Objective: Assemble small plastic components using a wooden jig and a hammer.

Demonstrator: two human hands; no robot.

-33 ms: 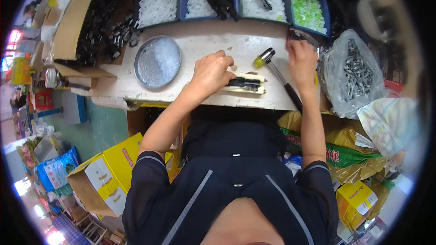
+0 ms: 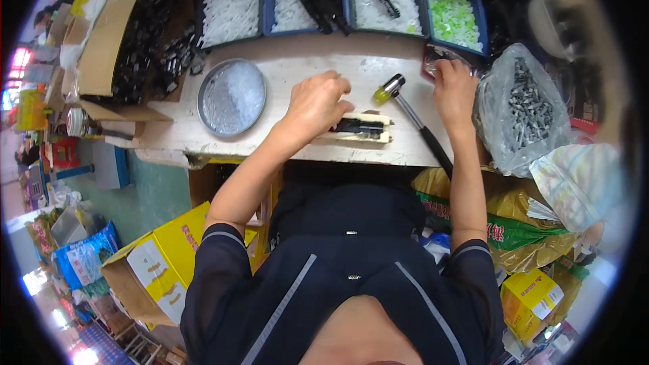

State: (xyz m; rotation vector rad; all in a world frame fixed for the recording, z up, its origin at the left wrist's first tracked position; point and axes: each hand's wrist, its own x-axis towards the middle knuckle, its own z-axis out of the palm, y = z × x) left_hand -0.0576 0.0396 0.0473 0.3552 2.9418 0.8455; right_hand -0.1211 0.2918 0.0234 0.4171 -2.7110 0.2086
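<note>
My left hand is at the left end of a cream-coloured holder, thumb and index finger apart. A black elongated part lies in the holder, its left end partly hidden by my fingers. Over a small shallow box of tiny parts, my right hand has its fingers bent together at the box edge. Whatever is between those fingertips is too small to make out. Between my hands lies a hammer with a silver head, a yellow face and a black grip.
A round metal dish holds whitish small pieces. Bins of white and green pieces line the back, several black parts lying on top. At left stands a cardboard box of black parts; at right, a clear bag of metal parts.
My left thumb and index finger have spread further apart, and the hand has shifted slightly. The right hand has moved a little to the right and down at the small box.
</note>
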